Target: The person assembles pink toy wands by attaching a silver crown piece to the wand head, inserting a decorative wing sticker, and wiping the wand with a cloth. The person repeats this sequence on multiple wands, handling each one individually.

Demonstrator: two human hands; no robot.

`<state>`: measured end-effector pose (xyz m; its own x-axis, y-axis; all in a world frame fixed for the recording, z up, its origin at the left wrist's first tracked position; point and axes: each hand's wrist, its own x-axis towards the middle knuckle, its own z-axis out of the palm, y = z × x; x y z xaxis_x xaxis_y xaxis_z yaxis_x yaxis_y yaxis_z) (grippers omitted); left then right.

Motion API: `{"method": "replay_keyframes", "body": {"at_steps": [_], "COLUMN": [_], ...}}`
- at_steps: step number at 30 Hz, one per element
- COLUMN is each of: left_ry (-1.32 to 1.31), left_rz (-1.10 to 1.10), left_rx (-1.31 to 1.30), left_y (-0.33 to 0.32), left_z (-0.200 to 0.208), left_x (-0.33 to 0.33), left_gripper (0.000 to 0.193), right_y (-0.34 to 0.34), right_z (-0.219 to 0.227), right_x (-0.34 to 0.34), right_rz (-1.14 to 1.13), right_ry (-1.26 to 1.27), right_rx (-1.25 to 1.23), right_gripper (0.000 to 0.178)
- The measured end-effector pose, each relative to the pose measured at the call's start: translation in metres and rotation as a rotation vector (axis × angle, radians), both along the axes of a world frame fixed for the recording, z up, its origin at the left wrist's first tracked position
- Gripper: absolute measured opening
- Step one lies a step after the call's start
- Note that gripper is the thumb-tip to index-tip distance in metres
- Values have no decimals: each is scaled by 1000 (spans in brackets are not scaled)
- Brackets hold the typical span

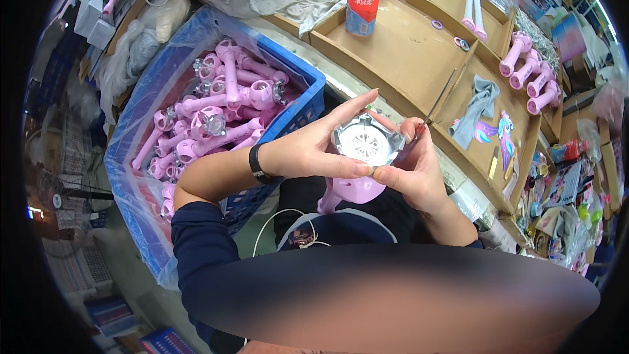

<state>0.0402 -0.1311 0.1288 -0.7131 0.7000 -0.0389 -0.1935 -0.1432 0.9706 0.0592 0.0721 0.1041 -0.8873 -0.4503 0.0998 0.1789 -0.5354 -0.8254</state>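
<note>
Both hands are on a pink plastic toy wand (357,190) with a silver many-sided cap (369,142) that faces up and shows a round white disc with a slotted pattern. My left hand (321,144) wraps round the cap's left side, thumb along its lower edge. My right hand (419,170) pinches its lower right edge with the thumb. Tucked between the right fingers is a thin screwdriver (440,95) with a reddish handle, its dark shaft pointing up and away from the wand. Part of the wand's handle is hidden below.
A blue crate (288,59) lined with plastic holds many pink wands (229,92) at left. Cardboard trays (406,33) on the bench hold a red-capped bottle (364,0), a grey cloth (476,108), shiny purple-blue cutouts (504,137) and several pink wand parts (534,75).
</note>
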Motion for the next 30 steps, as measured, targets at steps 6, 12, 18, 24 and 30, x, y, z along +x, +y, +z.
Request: {"method": "replay_keyframes", "body": {"at_steps": [6,12,18,24,30], "left_ry": [51,408,196,104,509], "left_rz": [62,282,313,262,430], "left_rx": [-22,-165,513,167,85], "left_y": [2,8,21,36,46], "left_z": [-7,-42,-97,-117,-98], "left_x": [-2,-5,-11,1,33], "left_gripper": [99,99,119,111,126], "right_y": [1,-7,10,8,12], "right_z": [0,-15,-30,-32,-28], "right_x": [-8,2,-9,-18,-15], "right_rz": [6,-322,-353,-479,-328], "right_ry": [-44,309,181,37,181], "right_rx": [-17,86,-90,-29,-34], "right_gripper": [59,60,43,35,57]}}
